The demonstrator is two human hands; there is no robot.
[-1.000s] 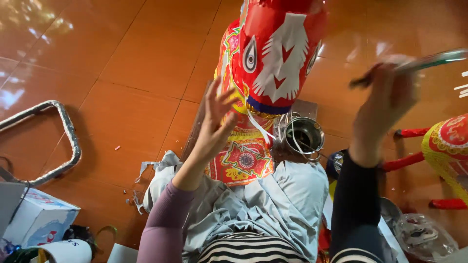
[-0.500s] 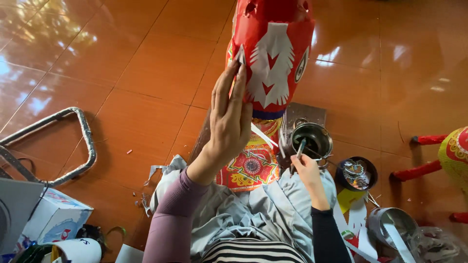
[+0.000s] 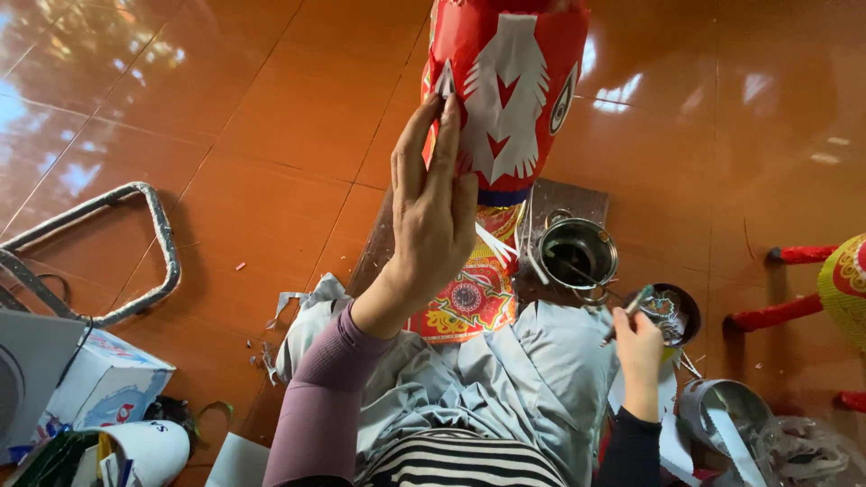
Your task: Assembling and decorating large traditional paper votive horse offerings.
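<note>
A tall red paper lantern with white cut-out feather shapes and an eye stands on the tiled floor ahead of me. My left hand is raised flat against its left side, fingers together and pressed on a white paper piece. My right hand is low at the right and grips a thin brush, its tip pointing towards a small metal pot on a dark board. A round dark dish sits just right of the brush. A grey cloth covers my lap.
A metal tube frame lies at the left, with a white and blue box and a white cup near it. At the right stand a yellow lantern with red sticks, and a tin with paper strips. Paper scraps dot the floor.
My right hand came down from high at the right, dipped the brush at the metal pot, and now sits lower right of it. My left hand slid up the lantern's side.
</note>
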